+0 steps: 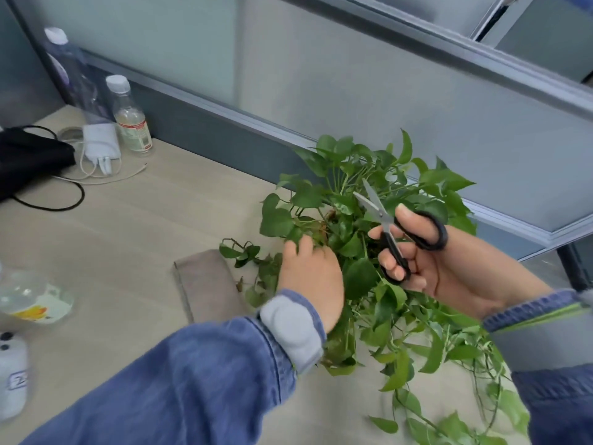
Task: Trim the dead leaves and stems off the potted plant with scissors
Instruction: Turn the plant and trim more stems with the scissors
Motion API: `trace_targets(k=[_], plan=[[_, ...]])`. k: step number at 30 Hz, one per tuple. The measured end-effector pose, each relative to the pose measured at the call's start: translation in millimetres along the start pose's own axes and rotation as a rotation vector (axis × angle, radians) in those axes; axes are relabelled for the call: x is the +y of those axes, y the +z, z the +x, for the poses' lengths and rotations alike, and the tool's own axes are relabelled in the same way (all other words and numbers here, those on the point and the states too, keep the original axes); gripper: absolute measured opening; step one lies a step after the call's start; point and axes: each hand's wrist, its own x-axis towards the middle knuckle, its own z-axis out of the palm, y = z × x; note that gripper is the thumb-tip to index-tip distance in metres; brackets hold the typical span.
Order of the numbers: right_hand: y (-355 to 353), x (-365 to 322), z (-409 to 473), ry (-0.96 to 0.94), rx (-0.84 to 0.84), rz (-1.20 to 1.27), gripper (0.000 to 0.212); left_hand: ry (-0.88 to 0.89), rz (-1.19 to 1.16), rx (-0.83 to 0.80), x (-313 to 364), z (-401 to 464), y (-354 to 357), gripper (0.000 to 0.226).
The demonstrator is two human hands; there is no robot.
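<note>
Right hand (426, 264) grips the black-handled steel scissors (396, 232), blades parted, tips among the upper leaves. Left hand (309, 277) reaches into the green trailing potted plant (369, 239), fingers curled among browned foliage. Plant sits on the pale wooden desk (144, 226), beside a grey folded cloth (205, 284).

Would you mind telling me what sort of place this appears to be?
Probably an office cubicle: a grey partition panel lines the light wood desk, with a white charger and a black bag lying nearby.
</note>
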Motion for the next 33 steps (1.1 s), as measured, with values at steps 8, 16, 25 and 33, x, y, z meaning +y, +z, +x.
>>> trace_targets(k=[8, 16, 25, 33], plan=[[26, 5, 29, -0.035, 0.109, -0.068, 0.063, 0.013, -0.235, -0.044, 34, -28, 13, 0.049], [21, 24, 41, 0.079, 0.158, -0.126, 0.063, 0.065, -0.508, -0.087, 36, -38, 29, 0.04], [13, 37, 26, 0.102, 0.163, -0.176, 0.061, -0.016, -0.798, -0.032, -19, 2, 43, 0.036], [1, 44, 8, 0.316, -0.015, -0.375, 0.067, -0.137, -0.717, 0.066, -41, 36, 56, 0.024]])
